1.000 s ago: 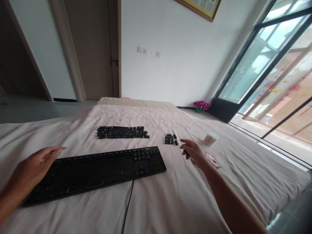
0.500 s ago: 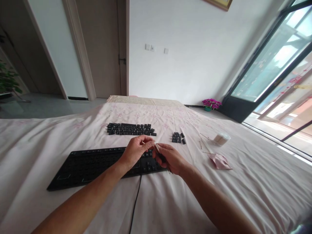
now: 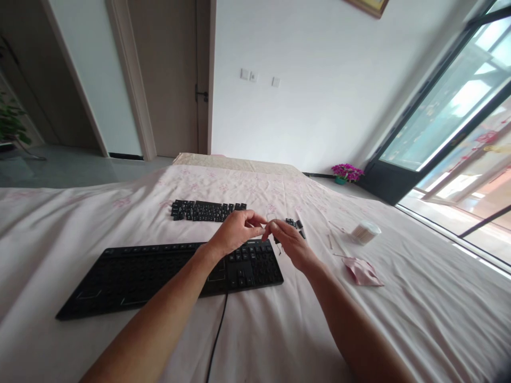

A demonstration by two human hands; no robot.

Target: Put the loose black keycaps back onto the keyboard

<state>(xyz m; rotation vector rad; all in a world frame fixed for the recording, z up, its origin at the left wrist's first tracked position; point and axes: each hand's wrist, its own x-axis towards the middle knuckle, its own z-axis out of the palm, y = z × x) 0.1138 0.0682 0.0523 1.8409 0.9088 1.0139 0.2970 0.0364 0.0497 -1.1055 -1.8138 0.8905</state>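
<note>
My left hand [image 3: 238, 231] is closed in a pinch above the back right part of a black keyboard [image 3: 159, 271]. Its fingertips meet those of my right hand [image 3: 289, 242], which is also closed, its fingers bent downward. What is pinched between them is too small to make out. Below the right palm, a thin dark wire-like end sticks out. The keyboard has many keycaps off on its left and middle, while some keys remain on the right. Behind the hands lies a block of loose keycaps [image 3: 203, 211]; a smaller group of keycaps [image 3: 297, 224] is partly hidden by my right hand.
To the right are a clear tub of cotton swabs [image 3: 366, 233], a few loose swabs [image 3: 330, 240] and a crumpled pink cloth [image 3: 362, 271]. The keyboard's cable [image 3: 217, 340] runs toward me over the wrinkled patterned sheet [image 3: 271, 330].
Both hands have moved up and right, off the keyboard's right part. The white stick and dark object seen between them earlier no longer show clearly. The camera view has shifted slightly.
</note>
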